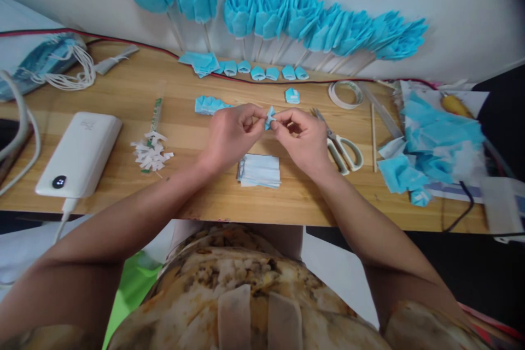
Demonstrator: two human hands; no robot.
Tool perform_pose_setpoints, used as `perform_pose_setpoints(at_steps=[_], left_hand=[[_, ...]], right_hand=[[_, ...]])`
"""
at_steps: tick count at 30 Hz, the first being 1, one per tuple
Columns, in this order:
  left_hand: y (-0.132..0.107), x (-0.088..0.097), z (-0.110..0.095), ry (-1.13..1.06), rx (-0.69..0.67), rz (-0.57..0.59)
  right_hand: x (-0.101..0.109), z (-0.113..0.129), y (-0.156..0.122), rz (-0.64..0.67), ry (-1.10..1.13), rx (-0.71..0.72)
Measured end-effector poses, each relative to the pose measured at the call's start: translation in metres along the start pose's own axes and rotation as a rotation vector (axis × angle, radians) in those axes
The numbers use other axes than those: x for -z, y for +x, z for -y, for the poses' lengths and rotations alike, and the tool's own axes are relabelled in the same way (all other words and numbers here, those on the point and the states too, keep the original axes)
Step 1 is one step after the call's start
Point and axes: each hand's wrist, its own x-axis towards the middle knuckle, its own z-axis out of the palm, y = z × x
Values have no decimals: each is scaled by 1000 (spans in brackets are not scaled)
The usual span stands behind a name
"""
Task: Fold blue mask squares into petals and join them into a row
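Observation:
Between the fingertips of both hands is a small folded blue paper piece (269, 118), held just above the desk. My left hand (237, 130) pinches its left side, and my right hand (302, 132) pinches its right side. Below the hands lies a stack of pale blue paper strips (259, 170). A pleated blue piece (211, 105) rests partly behind my left hand. Beyond my right hand sits one small blue folded piece (292, 95). Scissors with white handles (343, 147) lie beside my right wrist, their blades partly open.
Blue paper flowers on sticks (271, 11) lean against the wall. Small blue rolled pieces (258, 72) line the back edge. At right are a tape roll (345, 94), a thin stick (373, 136) and blue scraps (441, 126). At left are a white power bank (80, 153) and paper bits (151, 152).

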Motion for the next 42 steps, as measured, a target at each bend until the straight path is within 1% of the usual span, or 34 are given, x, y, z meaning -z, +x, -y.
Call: perform_pose_setpoints(at_steps=[5, 9, 14, 18, 23, 33, 37, 42], left_hand=[[1, -2, 4, 26, -32, -1], [1, -2, 4, 30, -35, -9], [1, -3, 1, 22, -14, -4], [2, -2, 1, -1, 3, 0], [2, -1, 1, -31, 11, 20], [2, -3, 3, -46, -15, 1], [3, -4, 6, -76, -37, 0], [3, -4, 6, -60, -51, 5]], right_hand=[[-1, -5, 0, -33, -5, 64], [-2, -5, -1, -34, -7, 89], [-3, -4, 0, -22, -31, 63], [-2, -3, 0, -28, -9, 70], [-1, -4, 0, -31, -4, 43], [-1, -3, 0, -24, 8, 74], [-1, -4, 0, -23, 1, 63], [0, -4, 0, -30, 14, 48]])
